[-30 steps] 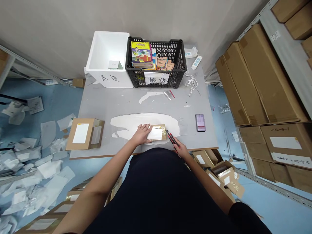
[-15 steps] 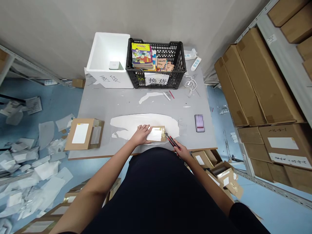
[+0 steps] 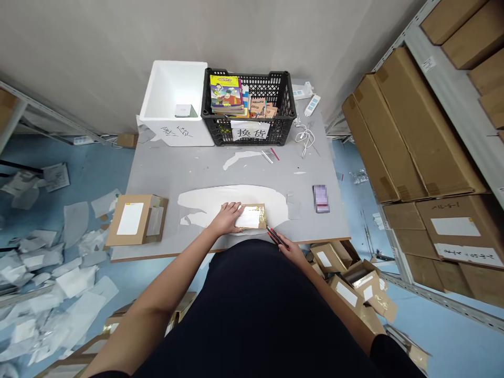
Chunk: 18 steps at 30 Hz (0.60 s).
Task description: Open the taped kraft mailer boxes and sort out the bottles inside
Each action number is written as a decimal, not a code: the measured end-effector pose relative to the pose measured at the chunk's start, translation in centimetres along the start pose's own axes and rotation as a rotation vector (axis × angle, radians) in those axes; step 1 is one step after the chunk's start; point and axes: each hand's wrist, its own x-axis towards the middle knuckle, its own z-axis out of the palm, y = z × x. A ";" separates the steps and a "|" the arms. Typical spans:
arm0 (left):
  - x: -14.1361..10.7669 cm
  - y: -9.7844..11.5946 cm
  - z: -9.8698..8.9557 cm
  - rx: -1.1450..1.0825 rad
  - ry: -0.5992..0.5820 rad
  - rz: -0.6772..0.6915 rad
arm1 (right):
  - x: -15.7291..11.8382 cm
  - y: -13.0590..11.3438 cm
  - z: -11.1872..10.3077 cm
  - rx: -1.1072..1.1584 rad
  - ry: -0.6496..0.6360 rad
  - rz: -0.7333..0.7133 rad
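Note:
A small cardboard box (image 3: 252, 217) with a white label and shiny tape at its right end lies on a worn white patch of the grey table (image 3: 165, 173). My left hand (image 3: 227, 218) rests on the box's left end, fingers spread and pressing on it. In my right hand (image 3: 289, 248) is a red and black utility knife (image 3: 275, 235), its tip at the box's lower right corner. Whether the tip touches the tape is too small to tell.
A larger cardboard box (image 3: 136, 220) stands at the table's left. Behind are a white foam bin (image 3: 173, 79) and a black crate (image 3: 249, 126) with books. A phone (image 3: 321, 198) lies right, near a white cable (image 3: 305, 137). Boxes fill the right shelf (image 3: 419, 68).
My right hand and the knife have moved slightly down and left, so the tip is now lower beside the box's right end. My left hand stays on the box.

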 end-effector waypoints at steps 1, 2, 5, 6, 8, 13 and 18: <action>0.1 0.0 0.0 0.001 0.008 -0.013 | -0.1 0.0 0.0 0.027 0.025 0.021; 0.2 0.1 0.1 0.001 0.019 -0.033 | -0.1 -0.1 0.0 0.070 0.063 0.054; 0.7 0.5 0.3 0.007 0.052 -0.119 | 0.1 -0.5 0.1 0.264 0.208 0.131; 0.8 0.8 0.4 0.009 0.060 -0.147 | 0.4 -0.7 0.1 0.335 0.246 0.137; 1.0 1.5 0.5 0.012 0.075 -0.202 | 1.3 -1.2 0.5 0.459 0.270 0.141; 1.0 3.0 0.5 -0.001 0.116 -0.287 | 5.0 -3.6 2.3 0.612 0.183 0.127; 0.8 3.6 0.5 -0.144 0.124 -0.388 | 9.1 -7.4 3.3 0.399 0.148 -0.015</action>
